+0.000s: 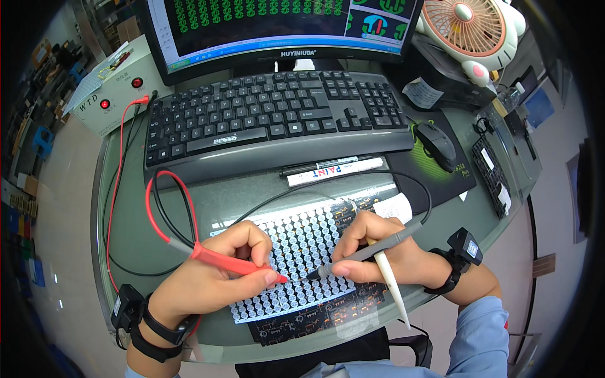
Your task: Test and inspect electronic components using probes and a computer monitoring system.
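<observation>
My left hand (214,277) is closed around a red test probe (227,259), which slants down to the right. In my right hand (403,258) is a grey-and-black test probe (372,251), slanting down to the left. Both tips meet the lower middle of a white panel (296,230) of many small round circuit boards, close to each other; whether they touch metal is too small to tell. A slim cream-white stick (394,293) is also tucked in my right hand, its pointed end hanging toward me. Beneath the panel lies a dark printed board (296,326).
Beyond the panel lie two markers (334,171) and a black keyboard (271,116), below a monitor (283,38). A mouse (435,146) sits right. The red lead runs to a beige tester box (120,88) at far left; a fan (469,31) stands far right.
</observation>
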A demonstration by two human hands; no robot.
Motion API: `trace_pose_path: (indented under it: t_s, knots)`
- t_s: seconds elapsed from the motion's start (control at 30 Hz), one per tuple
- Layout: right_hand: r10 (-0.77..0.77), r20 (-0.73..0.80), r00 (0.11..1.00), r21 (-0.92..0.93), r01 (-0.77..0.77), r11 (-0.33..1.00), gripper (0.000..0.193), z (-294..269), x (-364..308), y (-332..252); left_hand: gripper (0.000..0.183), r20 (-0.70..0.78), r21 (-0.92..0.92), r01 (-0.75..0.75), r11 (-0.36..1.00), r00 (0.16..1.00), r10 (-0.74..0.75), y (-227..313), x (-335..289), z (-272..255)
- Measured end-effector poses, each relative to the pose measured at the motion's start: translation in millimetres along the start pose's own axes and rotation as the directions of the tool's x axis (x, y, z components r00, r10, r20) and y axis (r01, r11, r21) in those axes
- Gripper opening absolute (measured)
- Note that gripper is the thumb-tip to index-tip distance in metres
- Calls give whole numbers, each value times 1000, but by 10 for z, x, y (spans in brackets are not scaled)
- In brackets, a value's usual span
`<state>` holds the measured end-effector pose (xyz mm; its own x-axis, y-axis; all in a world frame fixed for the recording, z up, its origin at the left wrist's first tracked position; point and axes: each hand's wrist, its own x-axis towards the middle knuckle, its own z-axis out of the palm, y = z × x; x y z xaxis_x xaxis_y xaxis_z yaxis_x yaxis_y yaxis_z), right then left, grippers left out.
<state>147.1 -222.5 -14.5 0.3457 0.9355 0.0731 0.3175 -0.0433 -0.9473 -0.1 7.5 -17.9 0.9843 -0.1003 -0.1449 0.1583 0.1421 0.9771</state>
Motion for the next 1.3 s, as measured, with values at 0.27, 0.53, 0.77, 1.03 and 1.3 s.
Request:
trace_pose_path:
  t_s: [0.27, 0.53, 0.77, 1.03, 1.3]
  knots:
    - [0, -75, 997, 54, 4, 999, 25, 87, -76, 56, 20, 29, 19, 25, 1000, 999, -26, -26, -28, 37]
    - [25, -64, 998, 59, -21, 998, 28, 91, -100, 6, 19, 45, 10, 62, 998, 997, -62, -5, -63, 52]
    - [-16, -96, 995, 24, 18, 1000, 27, 119, -107, 2, 18, 47, -26, 31, 999, 998, -30, -45, -70, 62]
    - [91, -185, 979, 273, -38, 961, 22, 164, -165, -125, 21, -12, 22, 33, 999, 999, -33, 67, -5, 74]
    - [87, -147, 985, 165, -62, 984, 19, 240, -240, -47, 21, -47, 21, 21, 1000, 999, -20, -3, -23, 71]
